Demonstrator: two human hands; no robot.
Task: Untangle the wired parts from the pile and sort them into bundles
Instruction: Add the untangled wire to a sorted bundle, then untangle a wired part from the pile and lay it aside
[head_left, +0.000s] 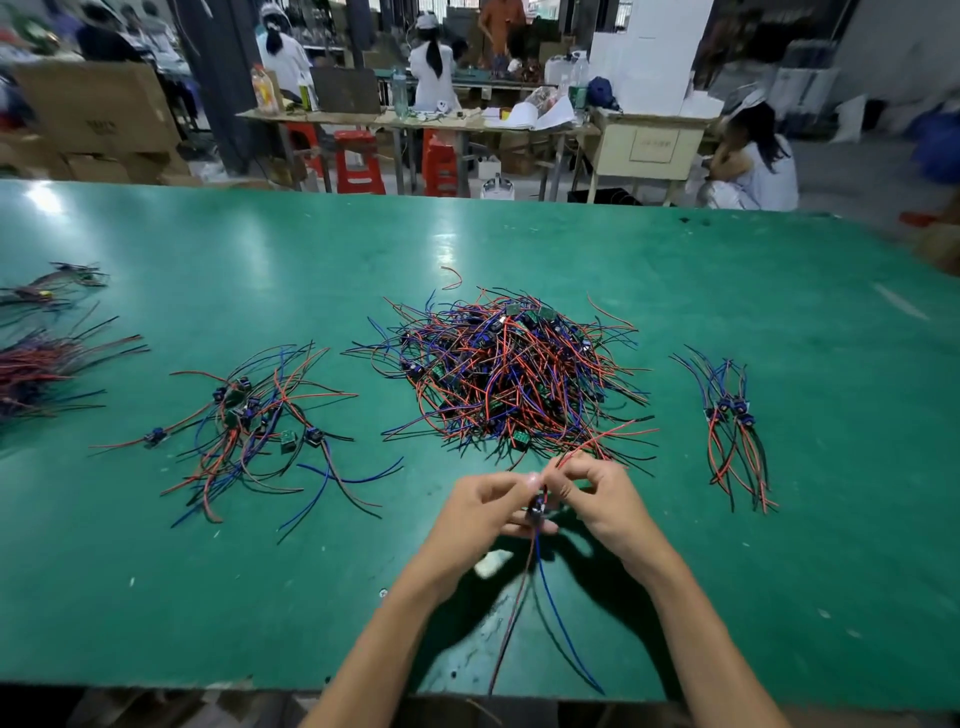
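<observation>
The left hand (485, 501) and right hand (597, 496) are both pinching one wired part (536, 512) just in front of the main pile (511, 376), its leads dangling toward the tabletop (311, 249) edge. Working the red lead free slowly should be avoiding fresh snags. Open green is lying between the pile and the sorted bundle (732, 426) on the right

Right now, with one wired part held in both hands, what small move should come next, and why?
Probably draw the wired part back toward the body: the left hand and right hand pinch it, but red leads still run into the big pile.
</observation>
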